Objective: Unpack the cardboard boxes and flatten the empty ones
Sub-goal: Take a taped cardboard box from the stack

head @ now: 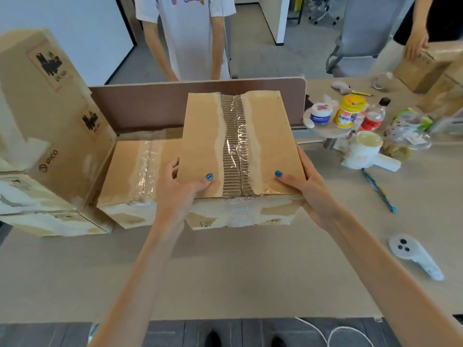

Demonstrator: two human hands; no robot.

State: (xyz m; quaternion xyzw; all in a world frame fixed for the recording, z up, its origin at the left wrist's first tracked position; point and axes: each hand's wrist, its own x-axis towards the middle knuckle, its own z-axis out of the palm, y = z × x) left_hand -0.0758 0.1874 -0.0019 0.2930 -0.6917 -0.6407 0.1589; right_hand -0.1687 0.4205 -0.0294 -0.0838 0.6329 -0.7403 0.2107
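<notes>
A closed cardboard box with torn tape down its middle seam is held in front of me, above the table. My left hand grips its near left corner, thumb on top. Gripping the near right corner is my right hand, thumb on the lid and fingers under the side. A second taped box lies on the table just left of it. A tall box stands on stacked boxes at the far left.
Right of the box lie jars, bottles and a white cup, a blue pen and a white controller. A brown divider runs behind the boxes. A person in a white shirt stands beyond it; another's hand rests on a box at the far right.
</notes>
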